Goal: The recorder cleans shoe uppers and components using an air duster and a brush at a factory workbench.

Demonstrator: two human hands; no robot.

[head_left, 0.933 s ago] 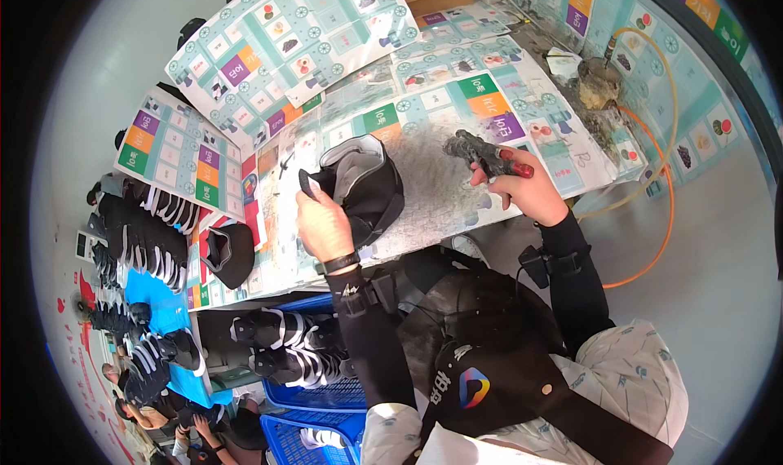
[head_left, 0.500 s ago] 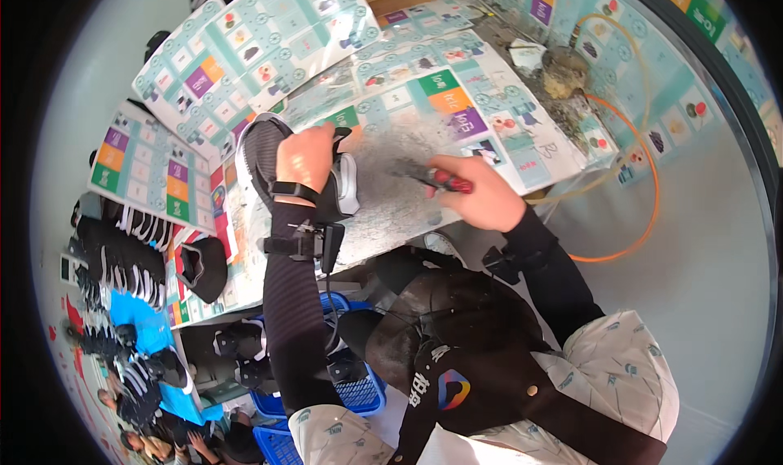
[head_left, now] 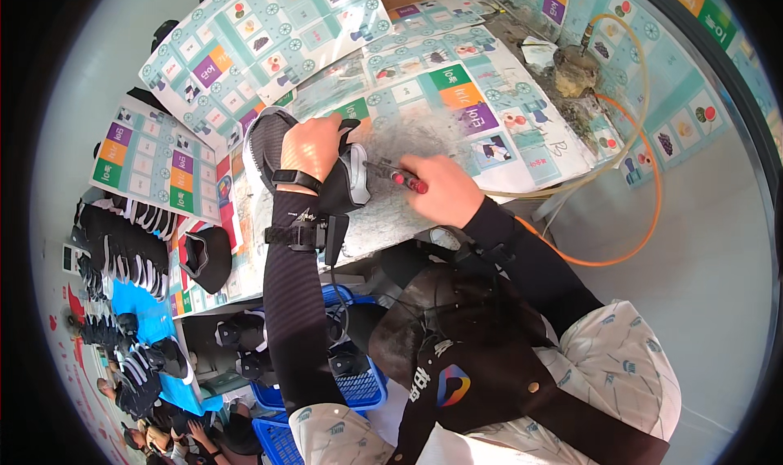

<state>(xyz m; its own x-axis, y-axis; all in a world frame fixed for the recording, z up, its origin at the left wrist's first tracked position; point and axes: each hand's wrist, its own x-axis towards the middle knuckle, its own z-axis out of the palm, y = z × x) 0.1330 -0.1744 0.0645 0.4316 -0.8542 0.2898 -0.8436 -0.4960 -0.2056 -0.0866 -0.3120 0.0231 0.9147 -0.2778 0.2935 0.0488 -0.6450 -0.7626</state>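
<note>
A dark shoe with a white sole edge (head_left: 357, 175) lies on the worktable (head_left: 391, 216), its grey rounded end away to the left. My left hand (head_left: 310, 148) is closed over the middle of it, fingers toward the far side. In my right hand (head_left: 444, 189) is a hand tool with a red-and-black handle (head_left: 410, 181). Its dark narrow tip points left and is close to the white edge of the shoe; whether they touch I cannot tell. The exact kind of tool does not show.
Nearer on the left, a black shoe upper (head_left: 207, 259) rests on the table. Printed boards (head_left: 269, 45) lean behind. A crusted brown lump (head_left: 576, 72) and an orange hose (head_left: 657, 179) are at right. Blue baskets (head_left: 359, 390) with dark shoes stand below; people (head_left: 163, 442) are at lower left.
My right hand has come left with the tool, bringing its tip up to the white edge of the shoe. My left hand keeps its hold on the shoe.
</note>
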